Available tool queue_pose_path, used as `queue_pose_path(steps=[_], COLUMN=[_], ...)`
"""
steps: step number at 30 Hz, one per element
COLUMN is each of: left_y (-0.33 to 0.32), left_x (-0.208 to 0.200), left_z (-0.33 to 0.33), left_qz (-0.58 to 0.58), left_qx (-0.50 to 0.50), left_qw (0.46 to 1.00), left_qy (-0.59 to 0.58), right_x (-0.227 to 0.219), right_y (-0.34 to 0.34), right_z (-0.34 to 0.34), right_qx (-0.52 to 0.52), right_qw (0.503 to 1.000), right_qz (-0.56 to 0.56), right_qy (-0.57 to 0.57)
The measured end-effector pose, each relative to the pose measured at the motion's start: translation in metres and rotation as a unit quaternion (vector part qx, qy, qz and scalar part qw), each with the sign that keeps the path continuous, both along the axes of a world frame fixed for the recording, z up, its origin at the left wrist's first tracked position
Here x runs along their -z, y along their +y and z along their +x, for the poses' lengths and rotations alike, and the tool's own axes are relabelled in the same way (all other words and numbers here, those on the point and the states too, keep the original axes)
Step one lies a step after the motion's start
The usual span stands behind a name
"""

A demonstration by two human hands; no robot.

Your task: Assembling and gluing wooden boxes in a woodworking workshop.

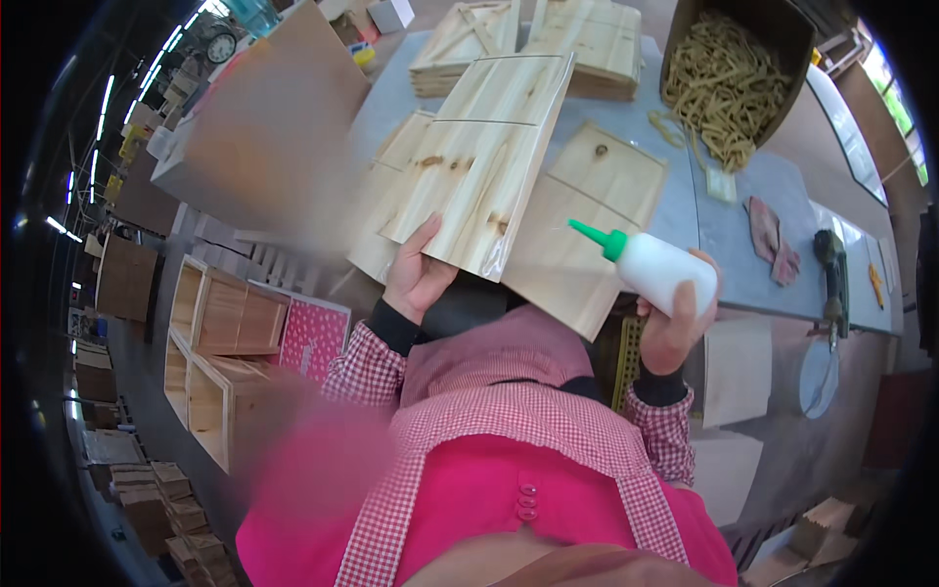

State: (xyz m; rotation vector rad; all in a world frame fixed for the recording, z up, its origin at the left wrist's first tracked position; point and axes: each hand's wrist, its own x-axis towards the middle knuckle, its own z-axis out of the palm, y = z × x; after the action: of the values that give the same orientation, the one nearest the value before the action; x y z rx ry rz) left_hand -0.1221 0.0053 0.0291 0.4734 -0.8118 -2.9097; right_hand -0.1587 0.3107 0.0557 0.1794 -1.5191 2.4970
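Observation:
My left hand [423, 271] grips the lower corner of a pale wooden panel [479, 166], which tilts up off the table. The panel has dark knots and a groove across its upper part. In my right hand [675, 328] is a white squeeze bottle [663, 272] with a green nozzle [594, 235] pointing left toward the panel, apart from it. Below the nozzle another wooden panel [587, 215] lies on the table, overhanging its near edge. A further panel [377, 230] is partly hidden behind the one I hold.
Stacks of wooden panels [597, 44] stand at the table's far side. A box [675, 73] of tan strips sits at the back right. A pinkish glove [771, 240], a dark hand tool [831, 279] and an orange-handled tool [874, 286] lie right. Wooden cabinets [220, 391] stand at left.

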Motion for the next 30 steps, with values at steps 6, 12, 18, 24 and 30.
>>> queue_pose_path(steps=[6, 12, 18, 24, 30], left_y=[-0.084, -0.183, -0.219, -0.190, -0.040], left_x=[-0.014, -0.006, 0.032, 0.061, 0.040], left_z=[-0.082, -0.249, -0.336, -0.277, -0.052], left_qz=[-0.085, -0.078, -0.035, -0.408, 0.038], left_qx=[-0.060, -0.128, -0.220, -0.084, 0.054], left_qw=[0.994, 0.989, 0.967, 0.909, 0.997], left_qy=[0.027, 0.008, -0.122, -0.019, -0.027], right_x=[0.001, 0.018, 0.027, 0.053, 0.090], right_y=[-0.007, -0.001, 0.003, -0.007, -0.035], right_z=[-0.038, -0.056, -0.086, -0.182, -0.260], right_qx=[0.067, 0.124, 0.155, 0.106, 0.166], right_qw=[0.998, 0.991, 0.987, 0.990, 0.918], right_qz=[-0.004, 0.009, 0.018, 0.096, 0.353], right_qy=[0.005, -0.046, -0.047, -0.008, 0.064])
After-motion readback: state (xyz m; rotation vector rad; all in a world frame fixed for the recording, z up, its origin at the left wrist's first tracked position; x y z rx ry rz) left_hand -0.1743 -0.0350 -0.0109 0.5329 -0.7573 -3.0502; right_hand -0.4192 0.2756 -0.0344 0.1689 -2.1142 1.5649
